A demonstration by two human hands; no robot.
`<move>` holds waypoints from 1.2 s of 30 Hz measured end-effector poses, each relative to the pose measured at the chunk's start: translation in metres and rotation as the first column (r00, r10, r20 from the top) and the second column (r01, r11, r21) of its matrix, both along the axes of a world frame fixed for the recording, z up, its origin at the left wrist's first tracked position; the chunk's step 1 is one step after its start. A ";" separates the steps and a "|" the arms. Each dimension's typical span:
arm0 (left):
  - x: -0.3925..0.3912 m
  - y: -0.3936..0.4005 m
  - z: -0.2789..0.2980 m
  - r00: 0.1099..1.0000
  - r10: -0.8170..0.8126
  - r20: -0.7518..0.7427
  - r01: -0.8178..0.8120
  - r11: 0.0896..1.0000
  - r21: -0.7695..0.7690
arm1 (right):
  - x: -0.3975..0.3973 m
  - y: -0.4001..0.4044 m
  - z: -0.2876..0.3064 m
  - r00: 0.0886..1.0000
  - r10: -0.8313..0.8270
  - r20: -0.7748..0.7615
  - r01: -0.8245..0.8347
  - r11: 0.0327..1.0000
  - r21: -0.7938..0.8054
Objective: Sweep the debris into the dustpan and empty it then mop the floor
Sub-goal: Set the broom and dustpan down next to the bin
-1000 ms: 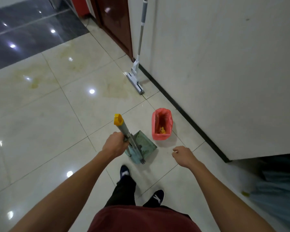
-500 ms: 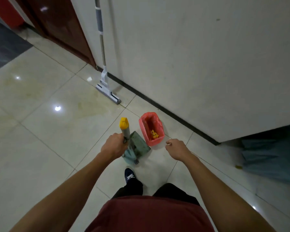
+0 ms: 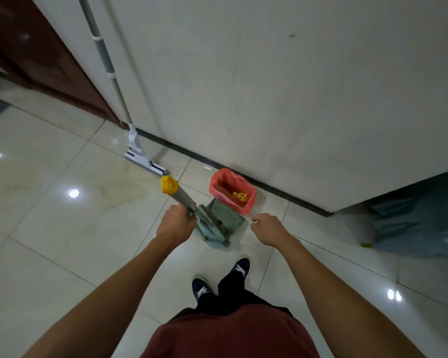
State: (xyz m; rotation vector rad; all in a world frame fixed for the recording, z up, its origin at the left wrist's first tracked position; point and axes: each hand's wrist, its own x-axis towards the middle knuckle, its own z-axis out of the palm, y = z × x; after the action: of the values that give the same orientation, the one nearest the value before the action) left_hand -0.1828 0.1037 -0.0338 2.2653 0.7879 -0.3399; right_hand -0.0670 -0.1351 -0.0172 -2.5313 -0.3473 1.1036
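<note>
The dustpan (image 3: 219,223) stands on the tiled floor (image 3: 62,228), its front edge against the red-lined bin (image 3: 232,191) by the wall — my left hand (image 3: 175,223) is wrapped tight around its grey, yellow-capped handle (image 3: 177,193). My right hand (image 3: 267,228) hangs just beside it, fingers loosely curled, holding nothing. The mop (image 3: 140,151) leans on the wall.

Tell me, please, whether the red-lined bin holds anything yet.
Not empty: yellow scraps lie at the bottom of the red-lined bin, which stands open.
</note>
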 end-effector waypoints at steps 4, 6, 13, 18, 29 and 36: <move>0.016 0.008 0.008 0.997 0.076 0.013 -0.076 0.997 0.012 | 0.028 0.006 -0.006 0.999 0.034 -0.019 -0.033 0.999 0.029; 0.021 0.014 0.010 0.996 0.089 0.005 -0.089 0.996 0.023 | 0.042 0.012 -0.011 0.997 0.068 -0.025 -0.067 0.997 0.033; 0.020 0.051 0.017 0.993 0.117 -0.009 -0.115 0.988 0.107 | 0.077 0.051 -0.024 0.986 0.161 -0.047 -0.160 0.987 0.021; 0.037 0.092 0.012 0.990 0.142 -0.003 -0.141 0.980 0.143 | 0.098 0.085 -0.035 0.981 0.187 -0.052 -0.188 0.982 -0.011; 0.110 0.193 -0.014 0.997 0.076 -0.006 -0.075 0.990 0.115 | 0.131 0.177 -0.032 0.989 0.149 -0.017 -0.150 0.984 -0.095; 0.166 0.222 -0.018 0.998 0.064 0.013 -0.065 0.997 0.045 | 0.139 0.218 -0.028 0.997 0.074 -0.019 -0.075 0.993 -0.087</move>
State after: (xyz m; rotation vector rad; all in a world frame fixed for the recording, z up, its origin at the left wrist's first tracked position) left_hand -0.0164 0.3253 -0.0522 2.2767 0.8685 -0.2806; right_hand 0.0725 0.0830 -0.0456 -2.6041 -0.4002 1.1901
